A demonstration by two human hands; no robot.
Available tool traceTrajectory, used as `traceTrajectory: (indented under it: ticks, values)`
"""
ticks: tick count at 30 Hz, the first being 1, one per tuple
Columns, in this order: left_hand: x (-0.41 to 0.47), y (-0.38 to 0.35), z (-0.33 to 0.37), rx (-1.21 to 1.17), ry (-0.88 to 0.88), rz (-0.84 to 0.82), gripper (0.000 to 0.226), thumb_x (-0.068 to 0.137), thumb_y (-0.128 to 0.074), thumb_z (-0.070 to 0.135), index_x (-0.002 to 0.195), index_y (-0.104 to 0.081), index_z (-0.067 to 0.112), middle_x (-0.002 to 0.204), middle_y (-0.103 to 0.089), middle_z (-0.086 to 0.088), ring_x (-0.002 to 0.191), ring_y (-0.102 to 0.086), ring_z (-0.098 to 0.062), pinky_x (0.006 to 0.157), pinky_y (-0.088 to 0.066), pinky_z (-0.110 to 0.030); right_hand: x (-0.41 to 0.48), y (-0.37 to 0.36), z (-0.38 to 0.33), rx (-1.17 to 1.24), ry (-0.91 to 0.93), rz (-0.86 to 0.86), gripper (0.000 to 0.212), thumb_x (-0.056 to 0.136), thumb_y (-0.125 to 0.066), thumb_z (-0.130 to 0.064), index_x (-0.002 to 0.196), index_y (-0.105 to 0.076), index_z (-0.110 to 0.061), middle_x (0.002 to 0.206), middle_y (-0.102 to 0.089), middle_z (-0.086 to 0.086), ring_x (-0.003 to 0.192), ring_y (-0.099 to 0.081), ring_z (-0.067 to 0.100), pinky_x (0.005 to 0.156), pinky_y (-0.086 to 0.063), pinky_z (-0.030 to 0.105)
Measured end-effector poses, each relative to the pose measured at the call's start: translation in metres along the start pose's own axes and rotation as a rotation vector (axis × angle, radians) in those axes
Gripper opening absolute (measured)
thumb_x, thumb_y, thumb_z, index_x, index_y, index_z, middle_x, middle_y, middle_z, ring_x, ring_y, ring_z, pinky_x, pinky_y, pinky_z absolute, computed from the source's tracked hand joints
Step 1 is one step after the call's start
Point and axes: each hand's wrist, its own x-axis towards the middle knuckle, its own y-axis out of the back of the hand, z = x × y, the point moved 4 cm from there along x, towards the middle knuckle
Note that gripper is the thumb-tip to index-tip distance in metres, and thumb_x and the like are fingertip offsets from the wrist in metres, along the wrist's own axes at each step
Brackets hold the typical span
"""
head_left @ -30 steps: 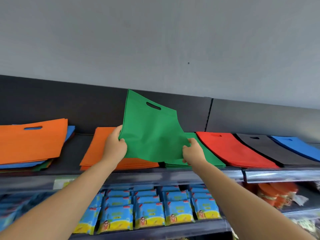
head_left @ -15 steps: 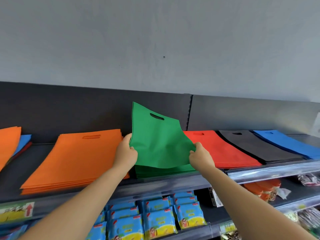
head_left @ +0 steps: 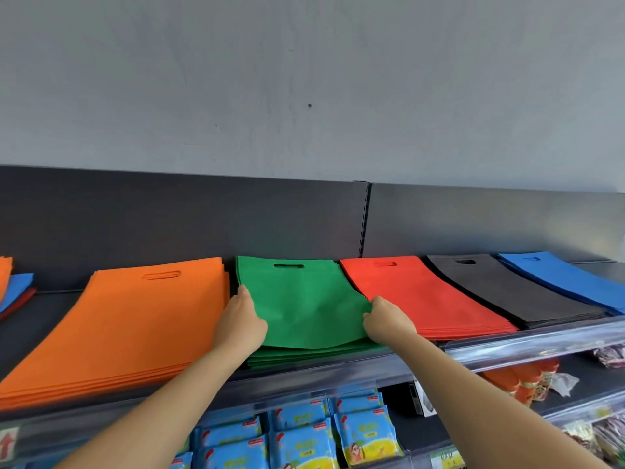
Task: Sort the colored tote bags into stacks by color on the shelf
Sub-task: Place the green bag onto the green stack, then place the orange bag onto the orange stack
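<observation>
Inspector: Location of green bag (head_left: 304, 299)?

Clerk: It lies flat on top of the green stack (head_left: 314, 355) on the shelf (head_left: 321, 375), between the orange stack (head_left: 128, 326) and the red stack (head_left: 422, 299), with its handle slot to the rear like its neighbours.

Inspector: Hands?

Clerk: Left hand (head_left: 241, 319) grips the left edge and right hand (head_left: 389, 321) pinches the right, fingers curled round the fabric. This is probably to square the limp sheet with the pile.
</observation>
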Motion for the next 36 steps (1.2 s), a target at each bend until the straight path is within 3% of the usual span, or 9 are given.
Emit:
traceTrajectory:
  ticks: [2,5,8,11,13,15,19,24,36]
  values:
    - [-0.001,-0.001,-0.002,0.110,0.007,-0.021,0.071,0.091,-0.041,-0.001,0.153,-0.009,0.010,0.155,-0.021,-0.009,0.115,-0.054,-0.022,0.081,-0.052,-0.028,0.000,-0.001,0.001,-0.041,0.017,-0.014,0.027,0.098,-0.040,-0.019,0.121,-0.044,-0.006,0.087,-0.050,0.001,0.082,-0.052,0.023,0.063,-0.040,0.030]
    - [0.000,-0.003,-0.007,0.247,0.016,-0.061,0.060,0.090,-0.042,0.002,0.147,-0.028,0.008,0.147,-0.030,-0.011,0.112,-0.054,-0.023,0.086,-0.054,-0.033,-0.001,-0.001,0.002,-0.099,0.046,-0.014,0.027,0.097,-0.040,-0.018,0.122,-0.042,-0.008,0.083,-0.049,0.000,0.080,-0.052,0.023,0.055,-0.036,0.029]
    - [0.002,-0.006,-0.009,0.351,0.003,-0.084,0.054,0.087,-0.042,0.003,0.140,-0.041,0.010,0.143,-0.040,-0.008,0.117,-0.052,-0.024,0.088,-0.050,-0.032,-0.003,0.001,0.001,-0.157,0.047,-0.014,0.030,0.093,-0.040,-0.012,0.123,-0.045,-0.009,0.087,-0.052,0.002,0.082,-0.052,0.024,0.064,-0.041,0.031]
    - [0.005,-0.008,-0.011,0.417,-0.019,-0.077,0.044,0.086,-0.045,0.008,0.129,-0.053,0.014,0.117,-0.057,0.000,0.094,-0.055,-0.019,0.081,-0.050,-0.031,-0.004,0.003,0.002,-0.190,0.037,-0.020,0.022,0.090,-0.041,-0.005,0.109,-0.052,-0.010,0.076,-0.048,0.000,0.079,-0.052,0.023,0.062,-0.040,0.029]
    - [0.005,-0.010,-0.013,0.435,-0.037,-0.072,0.030,0.086,-0.046,0.011,0.112,-0.059,0.020,0.098,-0.053,0.006,0.084,-0.053,-0.018,0.077,-0.051,-0.032,-0.006,0.005,0.003,-0.236,0.035,-0.011,0.015,0.090,-0.042,-0.004,0.098,-0.051,-0.012,0.073,-0.045,-0.001,0.079,-0.051,0.024,0.062,-0.039,0.029]
    - [0.005,-0.010,-0.012,0.457,-0.058,-0.053,0.021,0.088,-0.047,0.015,0.103,-0.060,0.019,0.103,-0.063,0.004,0.090,-0.058,-0.019,0.076,-0.051,-0.033,-0.010,0.008,0.003,-0.326,0.038,0.012,0.021,0.089,-0.045,-0.006,0.105,-0.057,-0.012,0.081,-0.050,0.001,0.083,-0.054,0.024,0.063,-0.040,0.028]
    - [0.000,-0.001,-0.003,0.527,-0.113,0.008,0.031,0.096,-0.044,0.029,0.116,-0.063,0.015,0.121,-0.063,0.000,0.117,-0.051,-0.025,0.090,-0.046,-0.035,-0.013,0.008,-0.004,-0.564,0.166,0.181,0.029,0.092,-0.053,-0.024,0.120,-0.058,-0.017,0.120,-0.049,0.006,0.110,-0.047,0.024,0.075,-0.042,0.029]
    - [-0.022,0.032,-0.008,0.588,-0.133,0.117,0.028,0.096,-0.044,0.030,0.101,-0.066,0.014,0.109,-0.062,-0.002,0.114,-0.050,-0.027,0.088,-0.045,-0.036,-0.021,-0.001,-0.039,-0.443,0.393,0.245,0.030,0.095,-0.047,-0.033,0.115,-0.061,-0.017,0.120,-0.053,0.007,0.115,-0.046,0.026,0.088,-0.042,0.034]
    - [-0.109,0.144,-0.117,0.788,0.130,0.187,0.039,0.100,-0.038,0.040,0.116,-0.064,0.016,0.114,-0.062,-0.001,0.116,-0.048,-0.023,0.092,-0.041,-0.038,-0.112,-0.056,-0.195,-0.167,0.889,0.066,0.043,0.095,-0.048,-0.042,0.130,-0.053,-0.018,0.123,-0.055,0.008,0.117,-0.048,0.028,0.093,-0.046,0.039]
